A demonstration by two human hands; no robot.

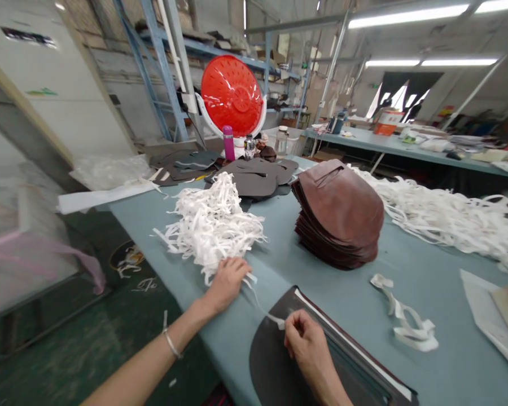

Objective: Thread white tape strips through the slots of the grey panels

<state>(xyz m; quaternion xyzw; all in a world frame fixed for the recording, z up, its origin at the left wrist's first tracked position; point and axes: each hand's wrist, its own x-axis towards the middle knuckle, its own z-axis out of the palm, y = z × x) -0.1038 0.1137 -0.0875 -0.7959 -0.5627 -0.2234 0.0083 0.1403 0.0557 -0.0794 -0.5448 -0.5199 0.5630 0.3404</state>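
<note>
My right hand point(307, 344) is closed in a pinch on the end of a thin white strip point(260, 304), just above a dark leather panel point(275, 355). The strip runs slack across to my left hand point(227, 283), whose fingers curl down over its other end at the near edge of a heap of white strips point(215, 220). A straight white band point(351, 341) lies along the panel's right side. My right hand and forearm hide part of the panel.
A stack of brown leather pieces point(342, 208) stands beyond the panel. Loose white tape point(406, 318) lies to the right, with a long white strip pile point(444, 217) behind. Dark cut pieces point(254, 177), a purple bottle point(228, 142) and a red round fan-like object point(232, 93) are at the back.
</note>
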